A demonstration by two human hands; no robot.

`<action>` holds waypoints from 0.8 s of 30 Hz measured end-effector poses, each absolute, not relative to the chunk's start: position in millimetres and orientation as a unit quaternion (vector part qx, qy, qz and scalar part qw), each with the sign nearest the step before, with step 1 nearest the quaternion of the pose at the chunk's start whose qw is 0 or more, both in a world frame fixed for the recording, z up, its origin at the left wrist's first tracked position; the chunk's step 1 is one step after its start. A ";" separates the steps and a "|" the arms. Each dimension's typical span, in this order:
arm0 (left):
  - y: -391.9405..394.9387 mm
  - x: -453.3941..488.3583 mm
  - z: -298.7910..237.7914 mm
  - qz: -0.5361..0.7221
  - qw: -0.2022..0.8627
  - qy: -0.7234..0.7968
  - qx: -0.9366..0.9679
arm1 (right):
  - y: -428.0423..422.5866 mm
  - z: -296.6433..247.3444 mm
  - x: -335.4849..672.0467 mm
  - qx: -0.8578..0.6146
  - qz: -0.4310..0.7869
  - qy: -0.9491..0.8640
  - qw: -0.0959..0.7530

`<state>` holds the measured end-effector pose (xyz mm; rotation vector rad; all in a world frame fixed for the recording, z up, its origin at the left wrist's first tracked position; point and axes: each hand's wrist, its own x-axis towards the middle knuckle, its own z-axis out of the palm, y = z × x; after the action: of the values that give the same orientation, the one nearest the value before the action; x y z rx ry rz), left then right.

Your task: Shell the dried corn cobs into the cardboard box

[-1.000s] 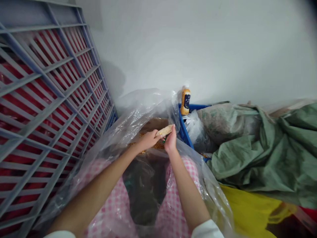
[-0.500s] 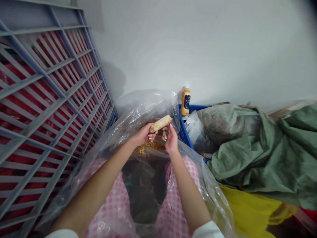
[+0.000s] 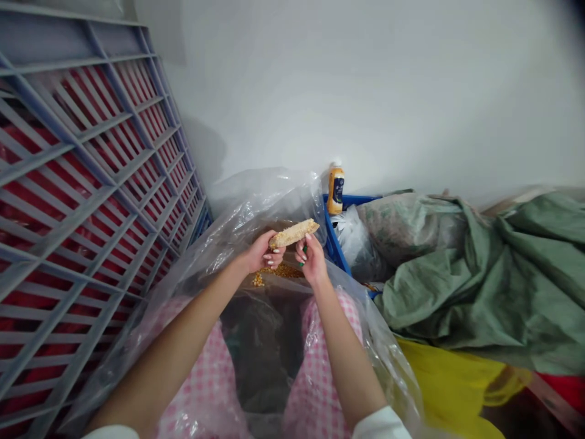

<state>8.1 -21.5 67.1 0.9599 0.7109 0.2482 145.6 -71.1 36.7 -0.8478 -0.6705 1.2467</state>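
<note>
My left hand [image 3: 261,253] is closed around the lower end of a corn cob [image 3: 295,233], which is pale and mostly stripped of kernels. The cob is tilted, its far tip pointing right and slightly up. My right hand [image 3: 315,261] is closed on a slim green-handled tool [image 3: 304,249], partly hidden by the fingers, close under the cob's right end. Whether the tool's tip touches the cob cannot be made out. Beneath both hands, loose yellow corn kernels [image 3: 287,270] lie in a large clear plastic bag [image 3: 214,250] spread over my knees.
A grey slatted crate [image 3: 114,183] with red contents rises along the left. On the right are a blue crate [image 3: 334,241] with a yellow bottle [image 3: 336,190] at its corner, a green cloth [image 3: 439,280] and a yellow bag [image 3: 448,384]. A white wall closes the back.
The cob has turned a little and lies flatter. My right fingers have shifted near its right end, and less of the tool shows. The whole view has shifted slightly.
</note>
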 end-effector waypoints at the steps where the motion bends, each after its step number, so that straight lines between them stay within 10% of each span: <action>1: -22.0 8.6 66.6 0.117 0.818 0.330 0.456 | -71.9 36.8 147.6 -0.377 0.557 -0.301 0.675; 24: -66.6 30.1 55.2 0.013 0.812 0.262 0.522 | -174.0 81.4 199.7 -0.593 0.491 -0.345 0.537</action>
<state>30.1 -66.6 55.2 1.1155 0.5590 0.0269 199.7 -174.0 81.4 -1.4105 -0.8205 1.1684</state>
